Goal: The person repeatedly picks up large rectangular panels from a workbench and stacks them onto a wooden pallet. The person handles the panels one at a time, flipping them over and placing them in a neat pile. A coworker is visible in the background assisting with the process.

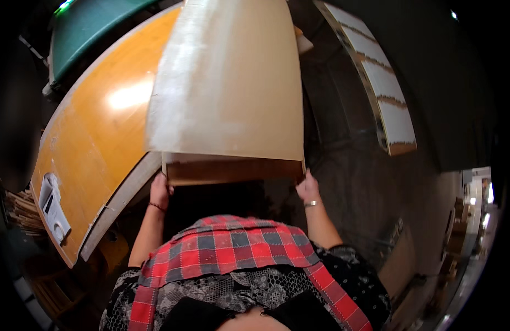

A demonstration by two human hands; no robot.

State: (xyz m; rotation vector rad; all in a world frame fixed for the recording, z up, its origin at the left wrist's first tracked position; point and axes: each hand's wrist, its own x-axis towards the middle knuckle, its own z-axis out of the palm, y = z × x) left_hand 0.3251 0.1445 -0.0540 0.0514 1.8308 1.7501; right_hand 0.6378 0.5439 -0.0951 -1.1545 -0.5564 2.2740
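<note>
In front of me a long pale panel (233, 88) reaches away, its left side shiny as if covered in film. Under its near end shows a brown wooden crosspiece (227, 172), set back beneath the sheet. My left hand (160, 189) is closed on the near left corner, with the thumb side up. At the near right corner my right hand (308, 187) grips the edge in the same way. Most fingers of both hands are hidden behind the panel's sides.
To the left, close beside the panel, stands a glossy orange table (100, 121) with a curved look. Papers (52, 204) with a pen and a tape roll lie on it. Beyond is a green surface (89, 33). Off right stands a white board (379, 77) with brown strips. Wooden sticks (22, 212) are stacked at left.
</note>
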